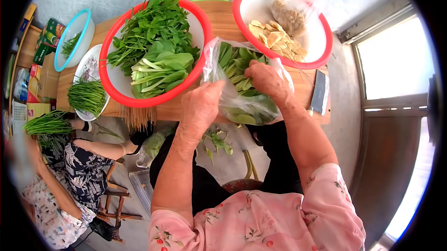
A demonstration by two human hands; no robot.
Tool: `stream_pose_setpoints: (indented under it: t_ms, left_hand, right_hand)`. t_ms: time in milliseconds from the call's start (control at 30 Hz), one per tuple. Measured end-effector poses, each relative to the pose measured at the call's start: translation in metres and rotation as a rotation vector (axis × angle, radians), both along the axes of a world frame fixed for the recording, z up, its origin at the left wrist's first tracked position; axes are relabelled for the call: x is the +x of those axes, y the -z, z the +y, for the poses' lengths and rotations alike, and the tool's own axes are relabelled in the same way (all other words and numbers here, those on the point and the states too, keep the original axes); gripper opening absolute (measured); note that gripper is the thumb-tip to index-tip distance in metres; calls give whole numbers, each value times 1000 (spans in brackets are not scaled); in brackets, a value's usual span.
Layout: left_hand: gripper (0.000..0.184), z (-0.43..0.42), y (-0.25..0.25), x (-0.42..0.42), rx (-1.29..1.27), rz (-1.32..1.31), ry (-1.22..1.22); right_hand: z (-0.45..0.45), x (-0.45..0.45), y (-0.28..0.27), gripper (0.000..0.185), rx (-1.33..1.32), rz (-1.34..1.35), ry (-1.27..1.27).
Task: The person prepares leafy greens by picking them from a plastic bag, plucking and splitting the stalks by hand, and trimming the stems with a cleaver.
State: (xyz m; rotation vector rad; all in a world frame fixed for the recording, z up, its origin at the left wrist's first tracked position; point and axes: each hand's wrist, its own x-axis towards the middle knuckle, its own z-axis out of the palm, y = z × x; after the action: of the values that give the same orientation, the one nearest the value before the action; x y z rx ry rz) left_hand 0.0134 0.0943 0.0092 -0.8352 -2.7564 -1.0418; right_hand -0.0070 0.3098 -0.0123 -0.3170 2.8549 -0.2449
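A clear plastic bag [253, 107] full of leafy greens [233, 62] lies at the near edge of the wooden table. My left hand [204, 104] is closed, pinching the left side of the bag's mouth. Over the bag's opening, my right hand [267, 81] is curled with its fingers against the green stems and leaves; its fingertips are partly hidden. Left of the bag stands a red-rimmed basin [104, 76] holding a tall heap of leafy herbs [151, 32] and a bunch of bok choy-like greens [163, 69].
Another red-rimmed basin [321, 41] holds pale slices and a bagged brown food. A cleaver [319, 93] lies at the table's right edge. An oval dish [95, 55] with thin green stalks and a blue-rimmed bowl [88, 37] stand left. A seated person [60, 195] holds green stalks nearby.
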Motion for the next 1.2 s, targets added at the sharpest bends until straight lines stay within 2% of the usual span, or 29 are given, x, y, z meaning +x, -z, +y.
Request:
stream_pose_setpoints:
  t_ms: [100, 133, 167, 233, 267, 300, 333, 367, 433, 500, 533, 667, 767, 833, 933, 1000, 1033, 1100, 1133, 1167, 1200]
  left_hand:
    - [24, 0, 0, -5, 246, -26, -121]
    - [24, 2, -1, -6, 365, -80, -170]
    - [24, 4, -2, -7, 366, -70, -173]
    - [24, 10, -3, -7, 718, -338, -235]
    - [24, 15, -3, -8, 716, -328, -241]
    - [25, 20, -3, -8, 894, -400, -228]
    - [25, 21, -4, -9, 1073, -471, -210]
    - [25, 19, -5, -9, 1072, -464, -215]
    - [26, 15, -11, -8, 1226, -570, -171]
    - [27, 12, -16, -9, 1262, -533, -179]
    - [27, 10, -19, -7, 1301, -504, -192]
    - [26, -2, -45, 10, 1216, -415, -169]
    - [23, -5, -64, 35, 905, -194, -186]
    - [17, -6, -64, 52, 696, 44, -210]
    - [20, -12, -66, 89, 638, 52, -262]
    - [40, -12, -60, 112, 683, 47, -302]
    - [44, -14, -58, 120, 623, 75, -320]
    - [39, -19, -56, 139, 635, -62, -345]
    - [36, -21, -56, 147, 633, -52, -373]
    - [33, -21, -54, 155, 637, -56, -382]
    - [29, -26, -58, 160, 597, -25, -376]
  right_hand:
    - [1, -2, -13, 23, -699, 150, 391]
    - [-14, 0, -38, 26, -913, -10, 604]
    - [-25, 3, -49, 26, -917, -4, 595]
    - [-42, 11, -62, 24, -1174, -62, 658]
    - [-50, 14, -64, 27, -1243, -78, 667]
    - [-55, 16, -62, 27, -1249, -81, 657]
    - [-60, 18, -59, 29, -1108, 153, 446]
    - [-64, 20, -57, 30, -951, 376, 237]
    - [-71, 28, -75, 31, -954, 341, 255]
    - [-69, 31, -86, 29, -928, 395, 126]
    - [-69, 35, -95, 26, -809, 515, 87]
    - [-69, 48, -121, 27, -888, 558, 81]
    - [-83, 61, -125, 24, -988, 569, 48]
    - [-91, 74, -121, 20, -1063, 493, 108]
    - [-105, 100, -107, 14, -1208, 410, 230]
    - [-109, 121, -103, 11, -1170, 422, 248]
    - [-112, 129, -101, 11, -1184, 419, 218]
    - [-115, 147, -99, 11, -1148, 364, 238]
    - [-116, 154, -95, 12, -1140, 354, 200]
    - [-117, 159, -94, 13, -1043, 487, 89]
    - [-119, 167, -100, 14, -1028, 504, 37]
